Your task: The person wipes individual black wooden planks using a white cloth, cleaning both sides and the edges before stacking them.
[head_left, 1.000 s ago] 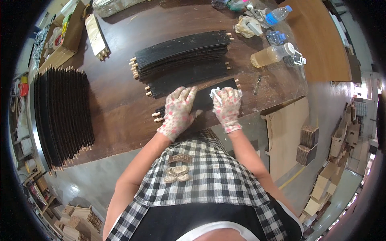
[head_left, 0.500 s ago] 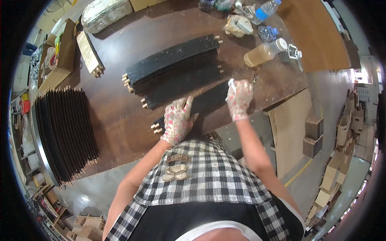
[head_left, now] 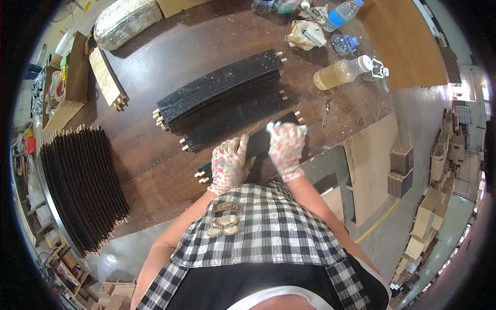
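1. Along the near side of the brown wooden table (head_left: 150, 168), a flat black slat (head_left: 261, 141) with pale round wooden pegs (head_left: 198, 174) at its ends lies under both hands. The left hand (head_left: 229, 163), in a white glove dotted pink, rests on it with fingers nearly straight, seemingly pressing rather than gripping. Uneven pressure could let the slat swivel.
2. Near the slat's right end, the right hand (head_left: 287, 147), gloved alike, is curled closed around a crumpled white cloth (head_left: 275, 128); blur hides how tightly. Loose folds could snag on the pegs there and tug the slat askew.
3. With the table's edge so near, a hard pull toward the body could carry the slat over it.
4. Just beyond lies an uneven stack of black slats (head_left: 222, 85); a knuckle catching it could slide the upper pieces.
5. Farther right is a clear bottle of cloudy amber liquid (head_left: 336, 75); a wide sweep of the right arm could knock it, and a loose cap would risk a spill.
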`<state>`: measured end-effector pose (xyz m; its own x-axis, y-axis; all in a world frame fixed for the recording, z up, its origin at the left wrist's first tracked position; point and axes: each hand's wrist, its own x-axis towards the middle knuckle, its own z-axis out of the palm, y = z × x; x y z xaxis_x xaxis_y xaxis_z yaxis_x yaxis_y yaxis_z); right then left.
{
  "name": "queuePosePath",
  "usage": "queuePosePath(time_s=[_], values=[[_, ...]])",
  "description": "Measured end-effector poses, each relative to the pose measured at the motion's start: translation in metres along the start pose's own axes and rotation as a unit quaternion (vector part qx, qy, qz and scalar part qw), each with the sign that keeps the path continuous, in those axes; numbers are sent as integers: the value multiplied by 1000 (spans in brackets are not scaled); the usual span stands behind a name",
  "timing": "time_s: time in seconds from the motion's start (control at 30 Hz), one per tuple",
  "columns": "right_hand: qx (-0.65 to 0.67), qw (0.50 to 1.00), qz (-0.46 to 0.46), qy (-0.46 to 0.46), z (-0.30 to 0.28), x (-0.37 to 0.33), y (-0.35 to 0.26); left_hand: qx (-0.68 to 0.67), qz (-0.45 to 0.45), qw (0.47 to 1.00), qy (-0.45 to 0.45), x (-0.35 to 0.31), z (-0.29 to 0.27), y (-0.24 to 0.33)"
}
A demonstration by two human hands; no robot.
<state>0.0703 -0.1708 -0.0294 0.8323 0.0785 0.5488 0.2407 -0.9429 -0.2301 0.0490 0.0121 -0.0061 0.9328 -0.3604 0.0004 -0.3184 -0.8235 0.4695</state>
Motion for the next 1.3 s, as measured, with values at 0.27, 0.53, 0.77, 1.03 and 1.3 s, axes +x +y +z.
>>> queuePosePath(time_s=[0.27, 0.53, 0.77, 1.03, 1.3], values=[[-109, 987, 77, -90, -15, 12, 13, 8, 5, 1000, 6, -2, -8, 3], [-53, 995, 86, 2, -20, 15, 60, 31, 19, 999, 40, -9, -12, 8], [-23, 999, 15, -45, -25, 11, 33, 16, 21, 999, 33, -7, -14, 6], [67, 997, 0, -32, -34, 24, 22, 23, 10, 999, 36, -11, -20, 3], [91, 965, 195, -150, -34, 20, 136, -5, 17, 999, 40, -12, -9, 11]])
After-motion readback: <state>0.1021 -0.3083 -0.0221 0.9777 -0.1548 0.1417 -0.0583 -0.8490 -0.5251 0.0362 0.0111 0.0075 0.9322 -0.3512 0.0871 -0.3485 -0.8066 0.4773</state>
